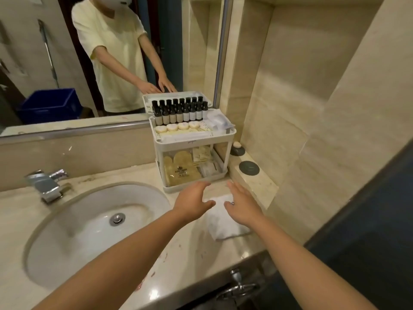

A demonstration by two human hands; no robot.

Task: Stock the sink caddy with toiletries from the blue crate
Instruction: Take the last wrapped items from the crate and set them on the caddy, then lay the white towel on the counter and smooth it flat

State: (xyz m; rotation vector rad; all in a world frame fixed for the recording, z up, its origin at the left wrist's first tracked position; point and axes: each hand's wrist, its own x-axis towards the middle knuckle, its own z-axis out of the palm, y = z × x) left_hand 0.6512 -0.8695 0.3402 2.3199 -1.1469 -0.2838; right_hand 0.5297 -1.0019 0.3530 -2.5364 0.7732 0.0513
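Well, a cloth (225, 229) lies on the tabletop (187, 249) under the left hand (192, 204) and right hand (243, 206), sink (89, 238) at nine o'clock. The caddy (192, 153) stands at twelve o'clock, just beyond them, both spread and empty.

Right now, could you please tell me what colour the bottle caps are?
Black bottle caps, seen best in head view.

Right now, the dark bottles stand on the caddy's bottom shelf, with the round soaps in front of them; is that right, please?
No: the head view shows the dark bottles on the caddy's top shelf, with the round soaps in front of them.
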